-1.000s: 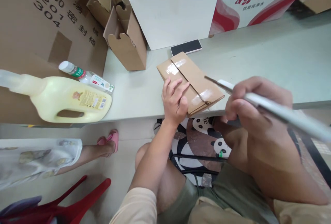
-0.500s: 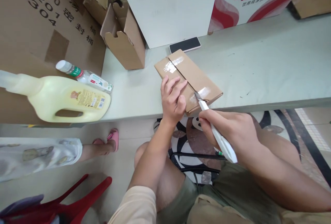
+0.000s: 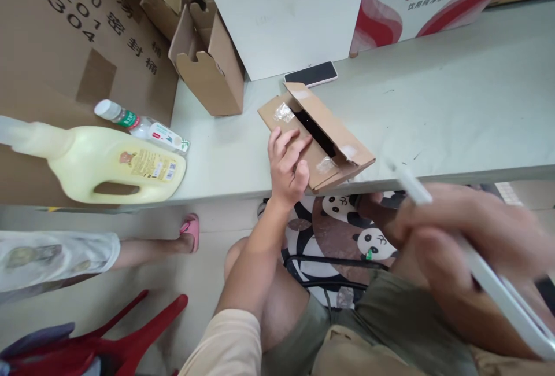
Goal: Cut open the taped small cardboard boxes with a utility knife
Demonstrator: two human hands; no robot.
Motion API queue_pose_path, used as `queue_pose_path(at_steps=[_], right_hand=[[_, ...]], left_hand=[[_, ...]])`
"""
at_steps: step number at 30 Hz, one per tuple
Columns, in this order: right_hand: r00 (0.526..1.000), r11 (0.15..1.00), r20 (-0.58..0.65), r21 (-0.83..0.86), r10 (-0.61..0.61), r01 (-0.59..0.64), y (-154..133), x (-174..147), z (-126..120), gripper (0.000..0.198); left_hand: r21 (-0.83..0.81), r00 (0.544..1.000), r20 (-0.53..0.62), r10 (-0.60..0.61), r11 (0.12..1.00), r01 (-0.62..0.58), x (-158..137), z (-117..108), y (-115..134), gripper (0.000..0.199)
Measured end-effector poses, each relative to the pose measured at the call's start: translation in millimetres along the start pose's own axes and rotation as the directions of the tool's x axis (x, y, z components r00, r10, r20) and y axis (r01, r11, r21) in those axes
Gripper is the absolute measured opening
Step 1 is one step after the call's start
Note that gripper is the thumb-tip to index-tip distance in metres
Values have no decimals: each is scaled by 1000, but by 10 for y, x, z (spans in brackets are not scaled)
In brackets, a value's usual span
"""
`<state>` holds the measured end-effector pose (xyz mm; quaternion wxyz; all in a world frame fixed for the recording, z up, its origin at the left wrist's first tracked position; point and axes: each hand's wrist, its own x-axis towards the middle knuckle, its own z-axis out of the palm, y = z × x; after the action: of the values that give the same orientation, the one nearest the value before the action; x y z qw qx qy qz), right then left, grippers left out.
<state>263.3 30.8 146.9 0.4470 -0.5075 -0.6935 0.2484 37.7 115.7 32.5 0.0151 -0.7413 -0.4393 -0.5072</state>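
Observation:
A small flat cardboard box (image 3: 338, 127) sits at the table's front edge, one top flap tilted up along the seam with a dark gap beneath. Cut pieces of clear tape stick to both sides of that seam. Lying on the near flap, my left hand (image 3: 288, 170) has its fingers spread and slightly bent. My right hand (image 3: 468, 237), smeared by motion, is closed around a white utility knife (image 3: 507, 301). The knife's blade end points up and left, to the right of the box and apart from it.
Behind the box lie a dark phone-like slab (image 3: 311, 74) and a white carton (image 3: 290, 17). An open brown carton (image 3: 212, 75), a clear bottle (image 3: 143, 127) and a yellow jug (image 3: 117, 162) stand or lie leftward. Another person's leg (image 3: 151, 251) shows below left, near a red chair (image 3: 143, 341).
My right hand has drawn the knife off the box, down and to the right. The box's far flap has risen and a gap shows. My left hand stays nearly in place.

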Motion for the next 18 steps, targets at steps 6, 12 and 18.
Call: queue_pose_path(at_steps=[6, 12, 18], right_hand=[[984, 947, -83, -272, 156, -173, 1250, 458, 439, 36], [955, 861, 104, -467, 276, -198, 1641, 394, 587, 93], [878, 909, 443, -416, 179, 25, 1371, 345, 639, 61]], left_hand=[[-93, 999, -13, -32, 995, 30, -110, -132, -238, 43], [-278, 925, -53, -376, 895, 348, -243, -324, -502, 54], [-591, 624, 85, -777, 465, 660, -252, -477, -499, 80]])
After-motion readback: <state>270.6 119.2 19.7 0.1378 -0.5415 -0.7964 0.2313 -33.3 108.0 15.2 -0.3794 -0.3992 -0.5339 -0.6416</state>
